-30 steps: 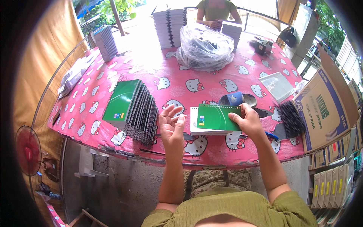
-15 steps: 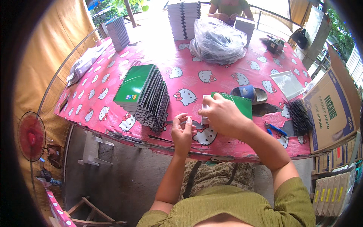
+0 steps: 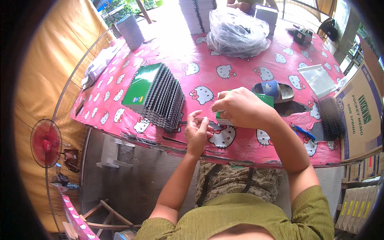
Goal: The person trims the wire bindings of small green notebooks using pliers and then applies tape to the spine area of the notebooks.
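Observation:
A green-covered notebook [image 3: 264, 99] lies flat near the front edge of the table, with a row of holes along its far edge. My right hand [image 3: 244, 108] is bent over its left end and covers much of it. The fingers are curled in a pinch there, and whatever is between the fingertips is hidden. Just left of the notebook, my left hand [image 3: 197, 132] is raised palm up, its fingers loosely bent and thumb apart, with nothing visible in it. Farther left stands a stack of green spiral notebooks [image 3: 154, 94] with black wire bindings.
A blue slipper [image 3: 270, 89], blue-handled pliers [image 3: 304, 132] and a bundle of black coils [image 3: 330, 120] lie to the right, beside a cardboard box [image 3: 358, 116]. Farther back are a clear plastic bag [image 3: 239, 34] and stacks of notebooks [image 3: 196, 16]. A person sits across the table.
The view has shifted, so the table's things appear farther right. My right hand has rolled over the notebook's left end, hiding more of it. My left hand stays beside it, fingers loosely bent.

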`<state>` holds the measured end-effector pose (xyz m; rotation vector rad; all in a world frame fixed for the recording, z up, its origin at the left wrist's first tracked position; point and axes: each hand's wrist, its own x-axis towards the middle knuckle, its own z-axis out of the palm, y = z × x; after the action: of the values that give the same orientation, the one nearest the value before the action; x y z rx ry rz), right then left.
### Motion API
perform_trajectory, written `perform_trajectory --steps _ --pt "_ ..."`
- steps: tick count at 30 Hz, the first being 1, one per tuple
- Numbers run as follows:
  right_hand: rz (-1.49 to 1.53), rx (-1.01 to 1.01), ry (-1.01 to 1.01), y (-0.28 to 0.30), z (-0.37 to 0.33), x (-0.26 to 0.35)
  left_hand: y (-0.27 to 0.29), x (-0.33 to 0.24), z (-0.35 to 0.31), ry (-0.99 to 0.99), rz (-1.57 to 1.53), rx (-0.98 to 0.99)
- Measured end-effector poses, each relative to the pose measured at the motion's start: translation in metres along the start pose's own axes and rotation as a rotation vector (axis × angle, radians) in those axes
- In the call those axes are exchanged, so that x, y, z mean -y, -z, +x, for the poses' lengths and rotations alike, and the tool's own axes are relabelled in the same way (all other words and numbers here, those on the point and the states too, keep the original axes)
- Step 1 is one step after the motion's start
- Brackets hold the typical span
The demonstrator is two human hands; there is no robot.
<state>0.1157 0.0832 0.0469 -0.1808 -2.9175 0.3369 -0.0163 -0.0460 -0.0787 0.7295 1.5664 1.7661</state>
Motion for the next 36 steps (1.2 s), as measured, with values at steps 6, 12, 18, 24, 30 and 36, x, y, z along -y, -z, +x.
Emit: perform_trajectory --steps 6,12,18,24,30,36 --pt "-0.218 -0.083 0.049 -0.018 0.0 0.015 0.003 0.015 0.001 -0.122 0.158 -0.048" --pt "-0.319 -0.219 -0.068 -0.048 0.004 0.034 0.004 -0.014 -0.001 -0.206 1.189 0.246" --pt "-0.094 -0.406 -0.207 -0.06 0.011 0.025 -0.014 -0.022 0.021 -0.316 1.45 0.574" --pt "0.26 -0.381 -0.105 -0.044 0.001 0.013 0.001 -0.008 0.013 -0.344 1.441 0.565" --pt "0.498 -0.329 -0.116 -0.033 -0.001 -0.016 0.013 -0.003 0.019 -0.388 1.419 0.576" --pt "0.633 -0.322 -0.12 -0.033 0.0 -0.019 0.029 0.005 0.005 -0.452 1.426 0.546"
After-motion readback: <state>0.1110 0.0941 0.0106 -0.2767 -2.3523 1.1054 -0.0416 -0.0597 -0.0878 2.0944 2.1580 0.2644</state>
